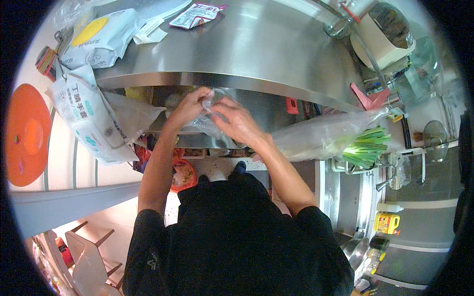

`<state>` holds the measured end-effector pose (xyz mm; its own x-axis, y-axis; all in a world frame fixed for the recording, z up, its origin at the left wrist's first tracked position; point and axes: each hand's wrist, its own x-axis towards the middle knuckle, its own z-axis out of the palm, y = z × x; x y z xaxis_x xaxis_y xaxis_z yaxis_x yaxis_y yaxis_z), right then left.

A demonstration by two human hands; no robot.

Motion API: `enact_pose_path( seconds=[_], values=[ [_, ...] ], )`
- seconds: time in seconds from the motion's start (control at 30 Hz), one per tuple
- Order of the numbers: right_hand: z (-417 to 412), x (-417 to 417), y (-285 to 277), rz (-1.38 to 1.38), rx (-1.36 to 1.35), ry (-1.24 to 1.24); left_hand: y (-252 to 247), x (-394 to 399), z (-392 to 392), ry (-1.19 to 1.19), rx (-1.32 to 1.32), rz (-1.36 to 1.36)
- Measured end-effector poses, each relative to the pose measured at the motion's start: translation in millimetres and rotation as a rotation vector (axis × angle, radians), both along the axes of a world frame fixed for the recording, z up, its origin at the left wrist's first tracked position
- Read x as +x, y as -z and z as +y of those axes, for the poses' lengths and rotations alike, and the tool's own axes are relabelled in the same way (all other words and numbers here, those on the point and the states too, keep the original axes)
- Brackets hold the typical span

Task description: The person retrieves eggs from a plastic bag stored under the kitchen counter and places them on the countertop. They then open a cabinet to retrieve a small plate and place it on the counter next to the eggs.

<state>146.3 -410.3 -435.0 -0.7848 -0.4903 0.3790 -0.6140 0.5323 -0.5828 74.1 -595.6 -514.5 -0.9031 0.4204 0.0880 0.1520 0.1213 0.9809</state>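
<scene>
Just in front of the counter edge, both my hands are on a thin clear plastic bag (207,125). My left hand (192,105) pinches its upper rim between thumb and fingers. My right hand (237,120) grips the same film a little to the right, fingers bent. The bag's lower part hangs loosely between my forearms; whether anything is inside I cannot tell. Behind it, below the steel countertop (237,44), an open shelf is partly hidden by my hands.
Hanging packs include a white glove packet (92,114) at left. A wipes pack (103,40) and a small printed sachet (198,15) lie on the counter. Green onions (366,148) stick out of a long plastic bag (311,137) at right. An orange bag (184,174) sits below.
</scene>
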Motion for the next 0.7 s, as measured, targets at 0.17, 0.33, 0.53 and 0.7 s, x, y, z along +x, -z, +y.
enact_pose_path(
  seconds=[0.17, 0.33, 0.53, 0.7],
  values=[
    [-10.9, -26.6, -25.1, -0.105, 0.233, 0.119, -14.5, 5.5, -23.3, 0.275, -0.166, 0.057],
    [-35.5, -35.2, -41.4, -0.402, 0.051, -0.068, -15.0, 9.6, -12.0, 0.020, -0.183, 0.058],
    [-5.0, -37.3, -3.6, -0.513, -0.090, 0.180, -38.3, 31.0, -19.8, -0.149, 0.056, -0.264],
    [-11.8, -37.8, 11.4, -0.460, -0.151, 0.210, -42.6, 28.5, -21.0, -0.177, 0.090, -0.399]
  ],
)
